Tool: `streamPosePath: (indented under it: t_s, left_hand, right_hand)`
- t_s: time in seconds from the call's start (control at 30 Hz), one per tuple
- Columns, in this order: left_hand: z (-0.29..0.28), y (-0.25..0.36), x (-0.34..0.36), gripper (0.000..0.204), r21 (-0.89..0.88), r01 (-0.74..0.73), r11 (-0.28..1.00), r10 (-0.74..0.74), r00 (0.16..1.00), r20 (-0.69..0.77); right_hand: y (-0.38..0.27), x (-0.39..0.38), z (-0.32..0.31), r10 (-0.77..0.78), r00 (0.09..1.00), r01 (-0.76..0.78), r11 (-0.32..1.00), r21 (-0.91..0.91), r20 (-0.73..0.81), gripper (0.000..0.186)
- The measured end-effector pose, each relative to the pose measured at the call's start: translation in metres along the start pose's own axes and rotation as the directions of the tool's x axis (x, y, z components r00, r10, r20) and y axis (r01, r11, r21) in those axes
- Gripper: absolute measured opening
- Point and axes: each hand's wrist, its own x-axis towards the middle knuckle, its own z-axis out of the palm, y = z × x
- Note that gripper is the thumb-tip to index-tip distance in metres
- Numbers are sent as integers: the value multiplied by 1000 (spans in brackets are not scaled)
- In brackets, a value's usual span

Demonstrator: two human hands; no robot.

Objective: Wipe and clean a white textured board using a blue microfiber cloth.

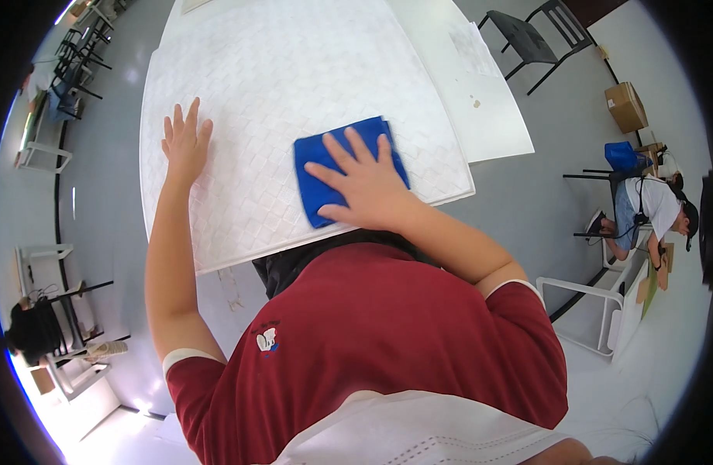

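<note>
A folded blue cloth (311, 186) lies flat near the front edge of a white quilted mat (294, 85). My right hand (364, 180) rests on top of the cloth, palm down with the fingers spread, pressing on it without gripping. Toward the mat's left edge, my left hand (186, 146) lies flat with its fingers apart and nothing in it. The mat has a raised woven-looking pattern and covers most of the white table (492, 116) beneath it.
A black chair (531, 39) stands beyond the table's right side. Farther right, a person (655, 205) sits at another table near a cardboard box (625, 107) and a blue bag (620, 156). Another person (35, 333) sits at the far left, with more chairs (74, 66) behind.
</note>
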Motion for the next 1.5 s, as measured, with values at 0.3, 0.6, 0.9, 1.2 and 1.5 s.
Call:
streamPosePath:
  t_s: [0.3,0.6,0.9,1.2,1.5]
  left_hand:
    - [8,19,16,54,231,120,966,-144,985,92]
    - [9,21,14,53,240,113,964,-135,988,79]
    - [2,30,9,53,248,122,961,-142,988,67]
    - [2,36,9,53,228,119,966,-138,988,67]
    - [4,36,7,52,235,121,965,-139,989,60]
  right_hand:
    - [70,-44,-21,502,864,-502,853,-142,-41,64]
    - [109,7,-29,457,889,-450,884,-129,24,61]
    - [170,98,-32,493,870,-492,863,-112,-23,59]
    - [233,156,-13,460,875,-475,875,-89,-152,57]
    - [253,161,-8,386,890,-403,915,-25,-243,50]
